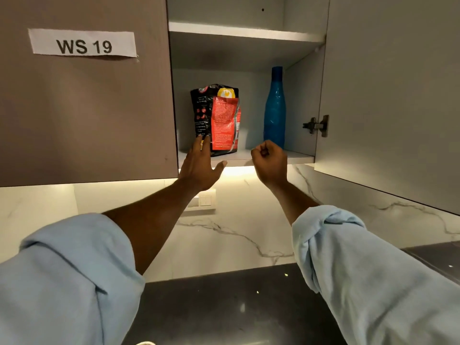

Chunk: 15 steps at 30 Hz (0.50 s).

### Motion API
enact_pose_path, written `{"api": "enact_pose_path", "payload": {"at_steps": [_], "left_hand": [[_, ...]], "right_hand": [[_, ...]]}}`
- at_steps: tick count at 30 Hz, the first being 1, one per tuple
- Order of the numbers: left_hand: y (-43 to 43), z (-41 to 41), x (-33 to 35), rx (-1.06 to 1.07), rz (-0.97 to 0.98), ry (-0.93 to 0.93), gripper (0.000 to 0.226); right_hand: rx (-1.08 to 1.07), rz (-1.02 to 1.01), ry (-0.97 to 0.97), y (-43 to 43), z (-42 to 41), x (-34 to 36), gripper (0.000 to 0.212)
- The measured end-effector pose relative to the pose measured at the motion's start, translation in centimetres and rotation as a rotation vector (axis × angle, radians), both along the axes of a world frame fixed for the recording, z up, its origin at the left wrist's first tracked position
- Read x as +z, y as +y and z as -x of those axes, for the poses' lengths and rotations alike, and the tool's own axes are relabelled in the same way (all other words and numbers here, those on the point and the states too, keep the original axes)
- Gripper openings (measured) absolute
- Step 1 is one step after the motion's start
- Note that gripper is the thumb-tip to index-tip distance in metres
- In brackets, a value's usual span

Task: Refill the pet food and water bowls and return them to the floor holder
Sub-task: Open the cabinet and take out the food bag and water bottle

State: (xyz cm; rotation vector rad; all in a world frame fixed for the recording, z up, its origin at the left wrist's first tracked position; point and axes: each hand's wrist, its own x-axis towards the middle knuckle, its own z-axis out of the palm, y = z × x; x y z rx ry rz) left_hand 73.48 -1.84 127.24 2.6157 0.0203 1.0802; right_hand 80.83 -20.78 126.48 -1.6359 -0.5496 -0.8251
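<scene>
A black and red pet food bag (219, 118) stands upright on the lower shelf (296, 156) of an open wall cabinet. To its right stands a tall blue water bottle (274, 108). My left hand (201, 165) is raised with fingers spread, its fingertips at the bag's lower left corner; I cannot tell whether they touch it. My right hand (270, 161) is curled into a loose fist just below and in front of the bottle, holding nothing. No bowls or floor holder are in view.
The right cabinet door (393, 95) hangs open, its hinge (316, 125) beside the bottle. The left door (84, 95) is closed and labelled WS 19. Below are a marble backsplash with a wall switch (205, 200) and a dark countertop (224, 307).
</scene>
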Motion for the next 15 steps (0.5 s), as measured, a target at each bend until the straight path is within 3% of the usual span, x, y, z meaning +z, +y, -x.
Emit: {"api": "enact_pose_path", "payload": {"at_steps": [7, 12, 15], "left_hand": [[-0.3, -4.7, 2.8, -0.009, 0.256, -0.056, 0.075], [0.2, -7.5, 5.4, -0.004, 0.546, -0.029, 0.111], [1.1, -9.0, 6.0, -0.042, 0.75, 0.002, 0.125]], "right_hand": [[-0.05, 0.261, -0.04, 1.3, -4.8, 3.0, 0.008], [0.002, 0.453, 0.044, 2.6, -8.3, 5.5, 0.02], [0.062, 0.583, 0.15, 3.3, -10.5, 6.2, 0.048]]}}
